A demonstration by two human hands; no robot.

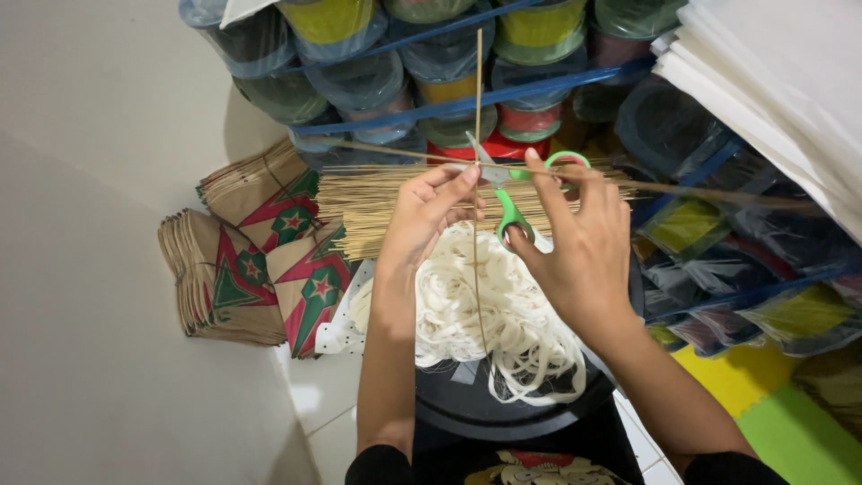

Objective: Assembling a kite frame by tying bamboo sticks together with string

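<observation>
My right hand [575, 242] grips green-handled scissors [514, 184], blades pointing left toward the crossing of two thin bamboo sticks. My left hand [429, 214] pinches that crossing. One stick [478, 108] runs upright from above the hands down past the white strips. The other stick [700, 192] lies across, reaching far to the right. Below the hands a heap of white strips [467, 314] rests on a round black tray [485, 409].
A bundle of thin sticks [377, 202] lies behind the hands. Stacks of folded brown paper kites [260, 260] with red and green star prints sit at left. Wrapped spools of coloured line [377, 81] pile behind. White paper sheets [772, 81] are stacked at upper right.
</observation>
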